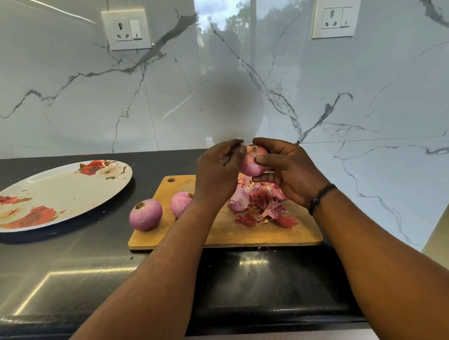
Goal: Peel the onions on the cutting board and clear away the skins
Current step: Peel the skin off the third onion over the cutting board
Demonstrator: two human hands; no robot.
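My right hand [289, 174] grips a pink onion [252, 165] in the air above the wooden cutting board [222, 233], thumb across its front. My left hand [216, 170] is at the onion's upper left side, fingers curled and pinching at its top. Two peeled onions sit at the board's left end: one [145, 214] at the edge, the other [180, 203] partly hidden behind my left wrist. A heap of red and pink onion skins [260, 207] lies on the board under my hands.
A large floral plate [55, 193] rests on the black counter [65, 260] to the left of the board. A white marble wall with two sockets stands behind. The marble side wall closes in on the right.
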